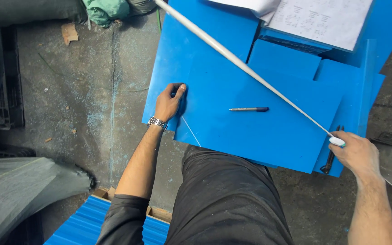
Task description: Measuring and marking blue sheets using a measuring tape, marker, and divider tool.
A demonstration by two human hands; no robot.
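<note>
Item: we pinched the white rod's near end in our right hand and pressed our left hand, grasping nothing, on the blue sheet beneath, where, we judged, the slanted rod might slip off-line or nudge the marker pen.

Blue sheets look like smooth matt plastic, slight sheen. White rod smooth, semi-glossy, plastic or painted, can't tell which. Marker has a glossy plastic barrel and dark cap. Wristwatch has a shiny metal link band. Papers matt white. Floor rough, dusty concrete. Trousers dark matt cloth. Green cloth crumpled.
</note>
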